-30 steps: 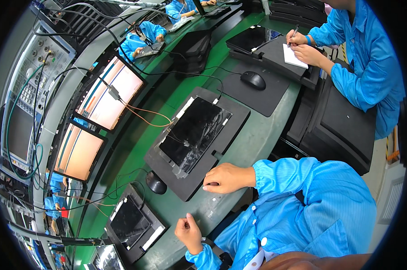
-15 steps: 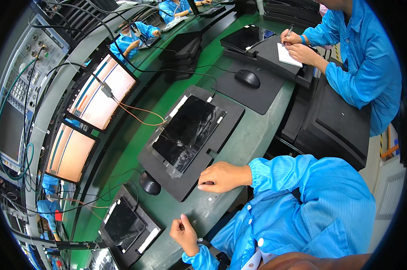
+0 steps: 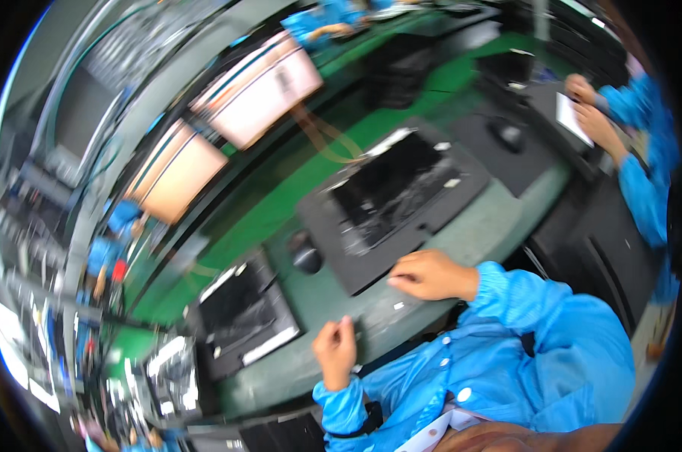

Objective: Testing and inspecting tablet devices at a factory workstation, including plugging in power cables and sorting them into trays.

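Motion blurs the view. My left hand is closed with curled fingers above the front edge of the green worktable. Loosely curled, my right hand is at the table's edge, beside the near edge of a black board. No held object shows in either hand. On that board lies a dark display panel with clear film and white tabs, apart from my fingers. A second dark panel lies on another black board to the left. Between the boards sits a black mouse.
Two lit monitors stand beyond the table, with orange cables nearby. Another mouse is on a black mat. At right, a person in a blue sleeve has hands at white paper.
The view has swung left, so the table and panels appear farther right and more lies in sight at left. Both my hands keep their curled shape and near-edge position.
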`<control>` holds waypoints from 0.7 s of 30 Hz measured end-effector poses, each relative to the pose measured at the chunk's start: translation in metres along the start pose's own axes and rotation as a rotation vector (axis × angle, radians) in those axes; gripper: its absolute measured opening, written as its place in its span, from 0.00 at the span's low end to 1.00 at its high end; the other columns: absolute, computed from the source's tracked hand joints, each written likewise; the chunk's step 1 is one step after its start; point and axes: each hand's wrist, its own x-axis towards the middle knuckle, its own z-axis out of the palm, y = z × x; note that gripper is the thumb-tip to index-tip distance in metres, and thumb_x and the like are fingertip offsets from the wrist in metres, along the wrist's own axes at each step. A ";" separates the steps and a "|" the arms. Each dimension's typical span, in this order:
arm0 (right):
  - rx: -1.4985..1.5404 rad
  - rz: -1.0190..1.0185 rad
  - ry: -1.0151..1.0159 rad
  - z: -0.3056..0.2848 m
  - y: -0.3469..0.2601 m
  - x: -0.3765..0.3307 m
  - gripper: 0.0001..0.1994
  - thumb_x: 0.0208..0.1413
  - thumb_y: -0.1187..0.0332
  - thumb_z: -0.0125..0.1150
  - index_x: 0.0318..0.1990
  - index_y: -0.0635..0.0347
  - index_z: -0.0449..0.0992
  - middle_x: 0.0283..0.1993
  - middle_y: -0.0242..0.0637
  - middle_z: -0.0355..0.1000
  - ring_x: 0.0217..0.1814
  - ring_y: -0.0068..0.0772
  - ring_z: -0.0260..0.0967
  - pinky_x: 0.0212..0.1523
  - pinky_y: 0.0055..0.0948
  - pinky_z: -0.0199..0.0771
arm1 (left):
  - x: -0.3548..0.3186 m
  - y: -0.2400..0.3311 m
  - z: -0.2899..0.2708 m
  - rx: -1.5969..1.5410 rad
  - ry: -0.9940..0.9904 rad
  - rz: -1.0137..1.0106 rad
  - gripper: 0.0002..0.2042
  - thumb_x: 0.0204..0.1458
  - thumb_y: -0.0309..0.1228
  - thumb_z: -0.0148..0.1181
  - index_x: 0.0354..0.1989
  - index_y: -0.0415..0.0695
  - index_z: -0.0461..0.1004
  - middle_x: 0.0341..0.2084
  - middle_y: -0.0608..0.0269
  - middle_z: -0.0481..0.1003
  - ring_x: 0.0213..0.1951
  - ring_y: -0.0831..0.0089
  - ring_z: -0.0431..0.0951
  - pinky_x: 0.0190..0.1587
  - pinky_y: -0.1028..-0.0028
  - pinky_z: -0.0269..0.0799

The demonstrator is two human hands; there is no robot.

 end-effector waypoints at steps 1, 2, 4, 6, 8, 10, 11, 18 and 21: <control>0.008 0.016 -0.029 -0.001 -0.001 0.001 0.11 0.66 0.60 0.68 0.39 0.57 0.87 0.37 0.37 0.84 0.38 0.43 0.83 0.39 0.41 0.82 | 0.000 0.000 0.000 0.014 0.015 -0.004 0.16 0.64 0.30 0.72 0.25 0.38 0.75 0.15 0.62 0.69 0.21 0.77 0.65 0.25 0.70 0.61; -0.005 -0.017 -0.001 -0.001 -0.003 0.001 0.10 0.66 0.61 0.68 0.39 0.57 0.86 0.35 0.37 0.83 0.35 0.41 0.82 0.37 0.40 0.80 | -0.001 0.000 0.000 -0.010 0.020 -0.038 0.16 0.64 0.30 0.72 0.24 0.38 0.75 0.16 0.63 0.70 0.20 0.76 0.66 0.25 0.70 0.63; 0.014 -0.024 -0.011 -0.003 -0.005 0.003 0.10 0.66 0.62 0.68 0.38 0.57 0.86 0.33 0.36 0.81 0.33 0.41 0.81 0.35 0.40 0.79 | -0.001 0.001 0.001 -0.034 0.019 -0.071 0.18 0.64 0.31 0.73 0.23 0.39 0.74 0.15 0.64 0.70 0.20 0.78 0.65 0.24 0.72 0.62; 0.022 -0.014 -0.005 -0.005 -0.007 0.004 0.09 0.65 0.62 0.69 0.37 0.57 0.85 0.32 0.36 0.80 0.31 0.41 0.79 0.33 0.40 0.77 | 0.000 0.002 0.001 -0.054 0.021 -0.092 0.18 0.64 0.31 0.73 0.23 0.39 0.74 0.15 0.65 0.69 0.19 0.80 0.65 0.24 0.72 0.61; 0.024 -0.008 -0.012 -0.006 -0.010 0.004 0.09 0.65 0.62 0.69 0.37 0.57 0.85 0.32 0.37 0.80 0.32 0.41 0.79 0.33 0.40 0.77 | 0.000 0.003 0.001 -0.056 0.020 -0.100 0.19 0.64 0.32 0.73 0.23 0.39 0.74 0.15 0.65 0.69 0.19 0.81 0.64 0.23 0.73 0.61; 0.019 0.001 -0.020 -0.007 -0.012 0.004 0.09 0.65 0.62 0.69 0.37 0.58 0.85 0.32 0.37 0.80 0.32 0.41 0.79 0.34 0.39 0.77 | 0.001 0.005 0.002 -0.074 0.024 -0.090 0.19 0.64 0.32 0.73 0.23 0.39 0.73 0.15 0.66 0.69 0.19 0.81 0.64 0.23 0.72 0.61; 0.018 0.002 -0.017 -0.007 -0.012 0.004 0.09 0.65 0.62 0.69 0.37 0.58 0.85 0.32 0.37 0.80 0.32 0.41 0.79 0.34 0.39 0.77 | 0.001 0.005 0.002 -0.070 0.026 -0.103 0.19 0.64 0.32 0.73 0.23 0.39 0.73 0.15 0.66 0.69 0.19 0.81 0.64 0.23 0.72 0.61; 0.018 0.023 -0.016 -0.007 -0.012 0.003 0.09 0.65 0.62 0.69 0.38 0.58 0.86 0.33 0.37 0.81 0.33 0.40 0.80 0.34 0.39 0.78 | 0.001 0.004 0.003 -0.089 0.036 -0.070 0.20 0.65 0.31 0.72 0.22 0.39 0.72 0.15 0.70 0.66 0.21 0.84 0.61 0.23 0.74 0.57; 0.028 -0.008 0.000 -0.007 -0.011 0.002 0.09 0.65 0.62 0.69 0.38 0.58 0.86 0.34 0.37 0.81 0.33 0.40 0.80 0.34 0.38 0.78 | 0.000 0.003 0.003 -0.084 0.031 -0.081 0.19 0.64 0.32 0.73 0.23 0.38 0.73 0.15 0.65 0.68 0.20 0.81 0.63 0.23 0.72 0.60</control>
